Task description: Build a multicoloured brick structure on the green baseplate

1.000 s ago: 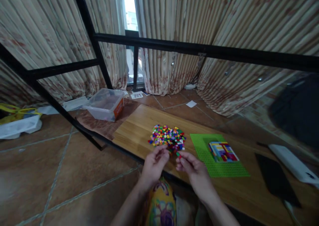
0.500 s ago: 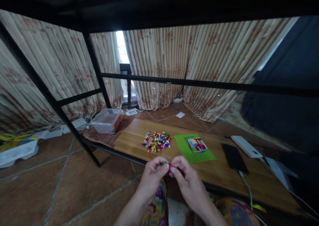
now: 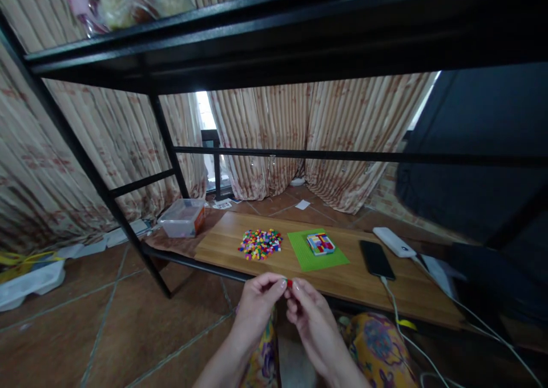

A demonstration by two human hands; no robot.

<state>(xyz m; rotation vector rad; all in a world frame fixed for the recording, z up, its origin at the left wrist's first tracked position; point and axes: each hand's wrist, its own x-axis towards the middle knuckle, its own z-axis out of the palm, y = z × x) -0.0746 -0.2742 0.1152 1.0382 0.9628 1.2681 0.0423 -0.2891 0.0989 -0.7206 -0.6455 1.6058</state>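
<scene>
My left hand (image 3: pixel 257 304) and my right hand (image 3: pixel 309 314) meet at the fingertips in front of me, pinching a small red brick (image 3: pixel 289 283) between them. Beyond them, on the wooden board (image 3: pixel 222 245), lies a heap of small coloured bricks (image 3: pixel 259 244). To its right is a green baseplate (image 3: pixel 301 255) with a block of multicoloured bricks (image 3: pixel 320 243) built on it. Both hands are near the board's front edge, clear of the heap.
A black phone (image 3: pixel 376 259) and a white power bank (image 3: pixel 394 242) with cables lie right of the baseplate. A clear plastic box (image 3: pixel 183 217) sits on the floor at left. A black metal frame (image 3: pixel 274 40) spans overhead. Curtains hang behind.
My hands drew back from the brick heap toward me with the small brick pinched between them. The view pulled back and tilted up, bringing the upper frame shelf into sight.
</scene>
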